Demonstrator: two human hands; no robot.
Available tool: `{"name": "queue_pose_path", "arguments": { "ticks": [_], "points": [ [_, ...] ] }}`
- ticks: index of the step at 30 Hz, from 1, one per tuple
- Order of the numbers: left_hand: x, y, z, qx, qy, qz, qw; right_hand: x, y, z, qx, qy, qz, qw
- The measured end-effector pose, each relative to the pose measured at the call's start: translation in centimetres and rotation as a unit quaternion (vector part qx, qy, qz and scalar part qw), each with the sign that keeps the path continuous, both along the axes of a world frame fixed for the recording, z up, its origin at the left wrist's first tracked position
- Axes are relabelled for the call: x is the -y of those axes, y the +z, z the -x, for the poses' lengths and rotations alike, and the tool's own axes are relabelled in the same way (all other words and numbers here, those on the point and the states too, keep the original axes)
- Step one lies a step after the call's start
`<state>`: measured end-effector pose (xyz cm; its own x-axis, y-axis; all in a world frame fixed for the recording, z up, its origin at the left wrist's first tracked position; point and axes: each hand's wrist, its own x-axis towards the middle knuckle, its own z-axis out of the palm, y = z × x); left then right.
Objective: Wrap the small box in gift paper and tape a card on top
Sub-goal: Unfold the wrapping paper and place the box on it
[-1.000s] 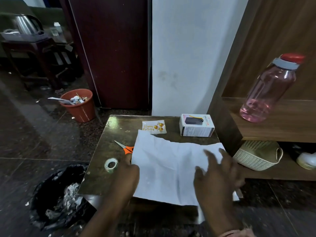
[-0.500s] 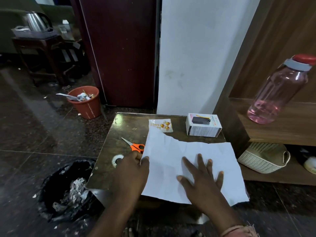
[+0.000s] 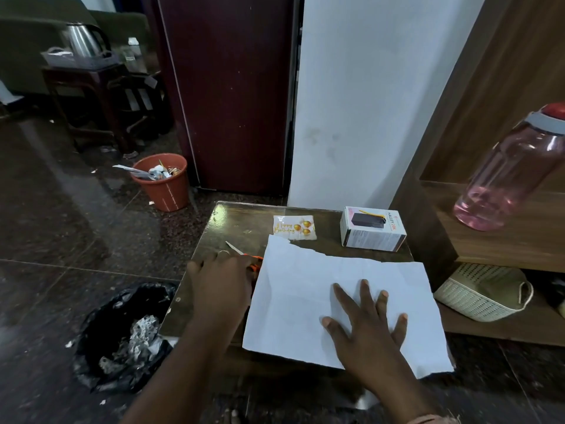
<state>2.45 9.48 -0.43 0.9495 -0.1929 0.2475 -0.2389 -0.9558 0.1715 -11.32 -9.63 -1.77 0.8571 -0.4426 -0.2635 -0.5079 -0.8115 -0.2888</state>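
Pressing my right hand [image 3: 368,325], fingers spread flat, on the gift paper [image 3: 342,304]; left hand [image 3: 221,278] over scissors [image 3: 244,255], grip untellable. Step: preparing the sheet. Small box [image 3: 371,229] and card [image 3: 295,228] wait beyond; next, box onto paper.

right hand [image 3: 363,325] flat on white paper [image 3: 308,289], box [image 3: 372,229] beyond.

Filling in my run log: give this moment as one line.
stage: paper laid out | right hand: flat on paper | left hand: over scissors | box: unwrapped | card: untaped
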Motion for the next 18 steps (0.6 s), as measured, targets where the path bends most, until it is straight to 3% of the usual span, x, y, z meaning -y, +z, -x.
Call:
{"name": "queue_pose_path", "arguments": {
  "ticks": [8,18],
  "points": [
    [-2.4,-0.4,-2.6,-0.039,0.049,0.084,0.995,-0.5,-0.2,-0.1,0.022,-0.005,0.031,0.999],
    [-2.1,-0.4,-2.7,-0.009,0.048,0.086,0.995,-1.9,-0.3,-0.7,0.078,0.002,-0.004,0.997]
  ]
}}
